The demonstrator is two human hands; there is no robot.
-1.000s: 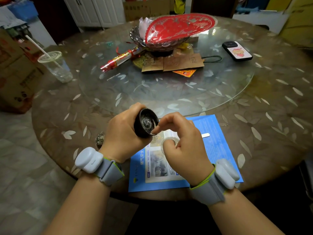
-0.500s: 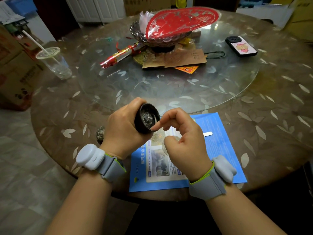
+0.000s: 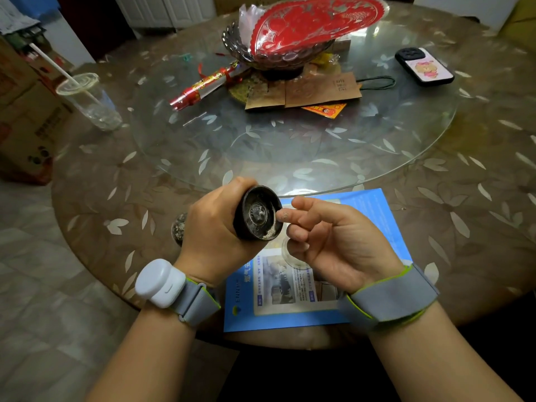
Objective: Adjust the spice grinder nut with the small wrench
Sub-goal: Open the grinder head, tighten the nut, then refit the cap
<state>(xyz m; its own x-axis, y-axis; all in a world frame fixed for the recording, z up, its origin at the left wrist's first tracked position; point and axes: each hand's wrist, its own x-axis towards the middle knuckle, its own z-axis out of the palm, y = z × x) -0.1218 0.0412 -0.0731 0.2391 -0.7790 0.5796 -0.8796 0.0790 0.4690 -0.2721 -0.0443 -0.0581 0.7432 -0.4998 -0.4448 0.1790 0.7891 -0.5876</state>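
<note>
1. The left hand is wrapped around the dark spice grinder, whose open end, dusted with pale powder, tilts toward the right hand.
2. The right hand is loosely spread and empty, one fingertip just beside the grinder's rim.
3. A blue leaflet lies under both hands.
4. A phone lies well beyond the right hand.

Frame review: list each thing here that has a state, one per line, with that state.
left hand: shut on spice grinder
spice grinder: held tilted, open underside facing camera, powder inside rim
right hand: open, empty, fingertip dusty
plastic cup: upright, lidded, straw in, nearly empty
phone: face down
</note>
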